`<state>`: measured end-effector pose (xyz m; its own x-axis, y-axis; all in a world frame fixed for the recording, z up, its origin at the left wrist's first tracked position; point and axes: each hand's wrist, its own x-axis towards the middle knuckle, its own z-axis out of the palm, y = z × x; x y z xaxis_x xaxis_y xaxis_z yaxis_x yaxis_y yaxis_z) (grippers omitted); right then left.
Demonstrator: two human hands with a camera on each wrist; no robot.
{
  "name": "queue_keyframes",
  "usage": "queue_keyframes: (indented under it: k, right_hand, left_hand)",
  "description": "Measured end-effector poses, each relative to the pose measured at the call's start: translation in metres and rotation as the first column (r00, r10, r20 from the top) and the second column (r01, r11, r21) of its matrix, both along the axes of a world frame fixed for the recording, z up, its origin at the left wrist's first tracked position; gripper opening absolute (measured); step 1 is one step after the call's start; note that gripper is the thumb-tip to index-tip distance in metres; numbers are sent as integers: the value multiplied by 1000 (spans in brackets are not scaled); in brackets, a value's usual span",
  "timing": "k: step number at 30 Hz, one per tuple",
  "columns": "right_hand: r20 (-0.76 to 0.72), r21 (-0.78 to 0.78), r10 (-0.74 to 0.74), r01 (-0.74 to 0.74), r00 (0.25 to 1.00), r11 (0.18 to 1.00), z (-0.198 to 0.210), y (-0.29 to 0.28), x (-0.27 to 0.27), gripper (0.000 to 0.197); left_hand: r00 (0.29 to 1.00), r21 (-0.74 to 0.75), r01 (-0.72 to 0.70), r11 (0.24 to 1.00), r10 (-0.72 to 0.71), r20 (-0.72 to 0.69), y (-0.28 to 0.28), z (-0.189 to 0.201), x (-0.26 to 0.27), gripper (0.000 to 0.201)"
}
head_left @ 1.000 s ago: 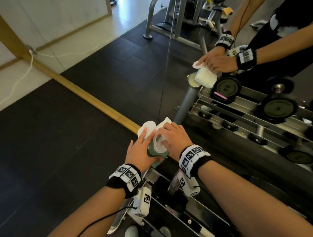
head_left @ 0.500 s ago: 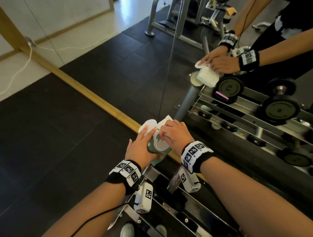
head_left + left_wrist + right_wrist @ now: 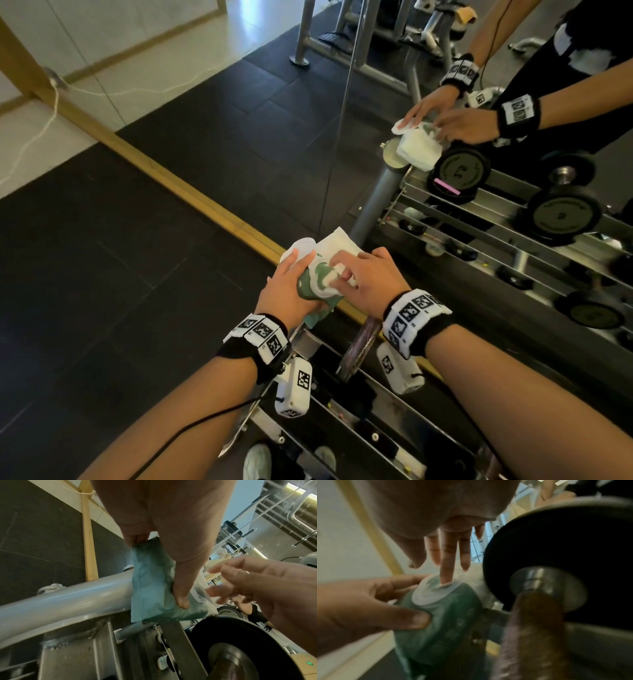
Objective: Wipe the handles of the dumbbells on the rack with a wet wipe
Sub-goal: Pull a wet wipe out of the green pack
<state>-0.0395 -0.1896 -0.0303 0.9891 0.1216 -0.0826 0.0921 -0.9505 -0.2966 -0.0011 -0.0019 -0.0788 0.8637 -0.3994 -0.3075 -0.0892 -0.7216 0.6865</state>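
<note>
A green wet-wipe pack (image 3: pixel 305 287) (image 3: pixel 150 588) (image 3: pixel 440 626) stands on the rack's end by the mirror. My left hand (image 3: pixel 284 284) (image 3: pixel 171 520) (image 3: pixel 359 608) grips it from the left, thumb on its side. The round white lid flap (image 3: pixel 301 246) is peeled back. A white wipe (image 3: pixel 337 241) sticks up behind the pack. My right hand (image 3: pixel 373 274) (image 3: pixel 265 588) (image 3: pixel 453 547) hovers over the opening, fingers straight, one fingertip dipped into it and the thumb held apart. A black dumbbell (image 3: pixel 359 346) (image 3: pixel 240 649) (image 3: pixel 556 547) lies just under my right wrist, its handle (image 3: pixel 530 635) bare.
The steel rack (image 3: pixel 342 428) runs toward me, with a thick grey end tube (image 3: pixel 68 597). A wall mirror with a wooden frame (image 3: pixel 171 178) stands right behind the pack and reflects more dumbbells (image 3: pixel 561 209) and my hands. Black rubber floor lies to the left.
Hardly anything differs: both hands stay at the pack, and my right fingertips have shifted a little left onto the opening.
</note>
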Motion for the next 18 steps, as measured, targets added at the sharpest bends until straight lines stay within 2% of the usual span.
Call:
queue_keyframes:
  k: [2,4,8,12,18]
  right_hand:
    - [12,32,-115,115,993,993,-5,9,5,14]
    - [50,-63,-147,150,988,987,-11,19,6,13]
    - [87,-199,-135,150,987,969,-15,29,0,19]
    - [54,-325,-65,79,996,942,-13,31,-3,27]
    - [62,-336,-64,82,996,938,-17,37,2,19]
  left_hand:
    - [1000,-1,-5,1000,5,-4,-1,0,0,97]
    - [1000,-2,-7,1000,7,-12,-2,0,-2,98]
    - [999,-31,3,1000,-4,-47,-1,1,-1,99]
    - [999,-47,21,999,-23,-35,1,-1,-1,100]
    - [999,-58,34,998,-35,-22,3,-2,-2,100]
